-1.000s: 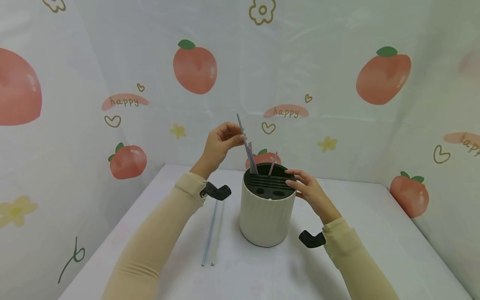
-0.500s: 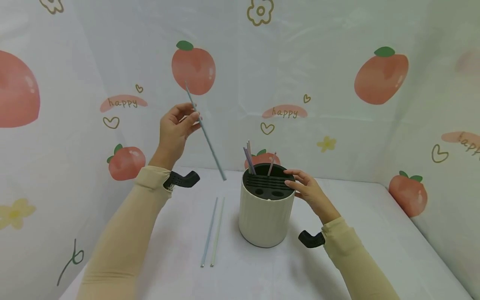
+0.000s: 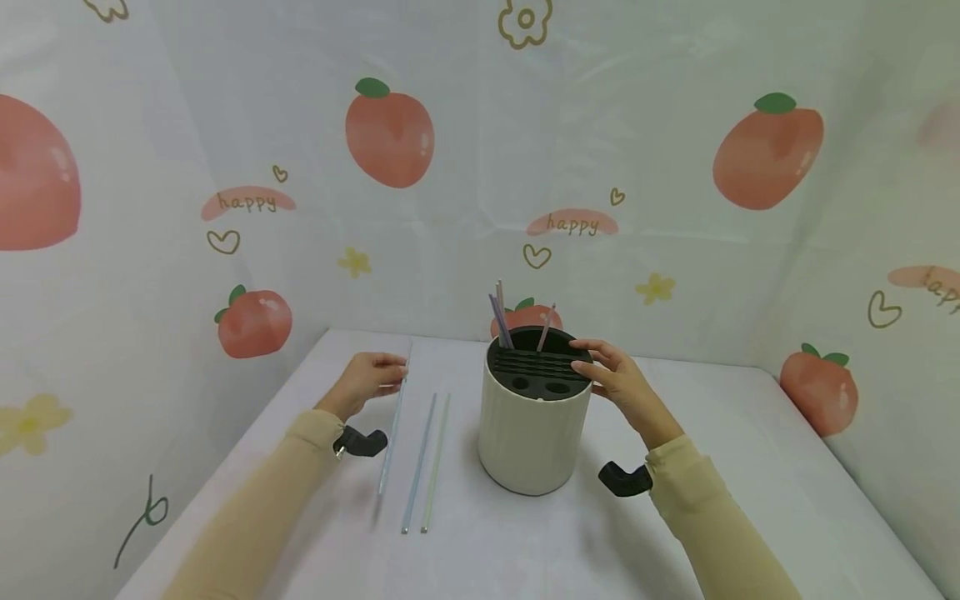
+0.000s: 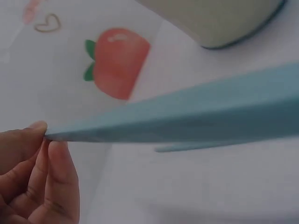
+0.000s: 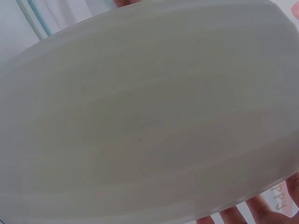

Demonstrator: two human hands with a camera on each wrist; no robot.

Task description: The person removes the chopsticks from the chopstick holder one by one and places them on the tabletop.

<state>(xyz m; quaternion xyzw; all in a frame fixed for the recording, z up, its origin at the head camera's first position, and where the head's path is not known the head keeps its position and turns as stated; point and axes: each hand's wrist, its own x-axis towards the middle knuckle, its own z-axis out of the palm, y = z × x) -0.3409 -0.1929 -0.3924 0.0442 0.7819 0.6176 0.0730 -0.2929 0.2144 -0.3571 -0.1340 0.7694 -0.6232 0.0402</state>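
My left hand point(image 3: 363, 383) pinches a thin light-blue stick point(image 3: 393, 442) between thumb and fingertips, low over the left of the table. In the left wrist view the stick point(image 4: 187, 114) runs rightward from the fingertips; whether it touches the table is unclear. Two more sticks, one blue point(image 3: 418, 467) and one pale green point(image 3: 436, 467), lie side by side. A cream ribbed pen holder point(image 3: 532, 442) with a black slotted top stands upright to their right. My right hand point(image 3: 622, 383) grips its right rim. Purple point(image 3: 501, 323) and pink point(image 3: 547, 327) sticks lean in its back compartment.
A white tabletop point(image 3: 750, 483) spreads beneath everything. Behind and beside it hangs a white backdrop point(image 3: 465, 275) printed with peaches, flowers and hearts. The holder's black top has slots and two round holes point(image 3: 557, 387) toward the front.
My left hand has drawn the light-blue stick out of the holder, then moved it left and down beside the two lying sticks. My right hand has stayed on the holder.
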